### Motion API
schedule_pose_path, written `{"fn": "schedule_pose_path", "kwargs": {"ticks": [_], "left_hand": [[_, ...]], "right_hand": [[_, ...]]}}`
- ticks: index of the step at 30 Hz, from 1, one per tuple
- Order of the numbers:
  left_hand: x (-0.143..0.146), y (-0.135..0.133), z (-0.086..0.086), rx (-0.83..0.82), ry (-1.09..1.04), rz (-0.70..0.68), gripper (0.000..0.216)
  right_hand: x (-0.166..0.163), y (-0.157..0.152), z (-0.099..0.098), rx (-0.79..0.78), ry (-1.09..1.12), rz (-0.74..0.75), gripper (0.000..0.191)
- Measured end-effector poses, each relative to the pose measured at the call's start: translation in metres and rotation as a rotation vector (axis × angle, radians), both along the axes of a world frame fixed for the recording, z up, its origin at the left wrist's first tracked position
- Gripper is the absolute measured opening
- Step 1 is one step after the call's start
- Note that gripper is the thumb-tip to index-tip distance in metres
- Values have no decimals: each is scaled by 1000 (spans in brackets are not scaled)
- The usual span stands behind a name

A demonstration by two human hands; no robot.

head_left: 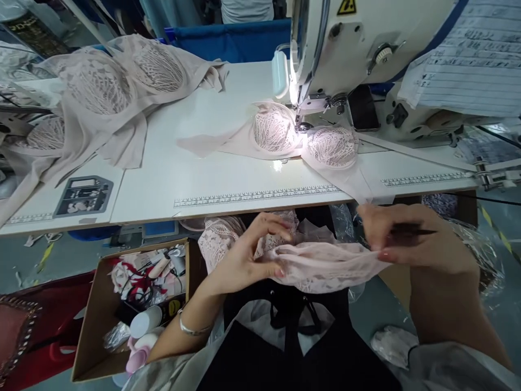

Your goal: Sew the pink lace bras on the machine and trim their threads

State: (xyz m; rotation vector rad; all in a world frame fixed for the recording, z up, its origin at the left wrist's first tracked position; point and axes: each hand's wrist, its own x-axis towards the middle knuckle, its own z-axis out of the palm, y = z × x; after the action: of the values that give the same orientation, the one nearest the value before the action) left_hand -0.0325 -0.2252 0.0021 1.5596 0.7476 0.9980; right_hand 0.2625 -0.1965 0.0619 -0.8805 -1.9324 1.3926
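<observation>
My left hand (248,252) pinches the left end of a pale pink lace bra piece (325,263) held in my lap, below the table's front edge. My right hand (411,241) grips the right end of the same piece and also holds a thin dark tool, probably small scissors (409,232), between its fingers. Another pink lace bra (303,141) lies on the white table (211,163) under the needle of the sewing machine (366,49). A pile of finished pink lace bras (106,87) sits at the table's far left.
A printed ruler strip (256,195) runs along the table's front edge. A grey control panel (83,195) is set into the table at left. An open cardboard box (138,304) of oddments stands on the floor at left. Paper sheets (472,54) hang on the machine at right.
</observation>
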Motion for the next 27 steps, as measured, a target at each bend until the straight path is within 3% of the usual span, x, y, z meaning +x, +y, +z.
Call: {"fn": "schedule_pose_path", "kwargs": {"ticks": [2, 5, 7, 9, 13, 20, 27], "left_hand": [[10, 4, 13, 43, 73, -135, 56], [30, 8, 20, 129, 109, -119, 24], [41, 10, 19, 148, 87, -90, 20], [45, 12, 15, 144, 69, -74, 18], [43, 17, 10, 122, 49, -41, 17], [44, 19, 10, 125, 56, -36, 17], [44, 19, 13, 133, 70, -29, 17]], "right_hand": [[-17, -1, 7, 40, -133, 18, 13], [-41, -5, 7, 113, -264, -2, 10], [-46, -7, 2, 155, -273, 4, 10], [-41, -7, -6, 193, -257, -22, 9], [-21, -7, -17, 218, -206, -105, 32], [-11, -6, -23, 232, -206, -80, 18], [-10, 3, -23, 65, -79, 32, 14]]}}
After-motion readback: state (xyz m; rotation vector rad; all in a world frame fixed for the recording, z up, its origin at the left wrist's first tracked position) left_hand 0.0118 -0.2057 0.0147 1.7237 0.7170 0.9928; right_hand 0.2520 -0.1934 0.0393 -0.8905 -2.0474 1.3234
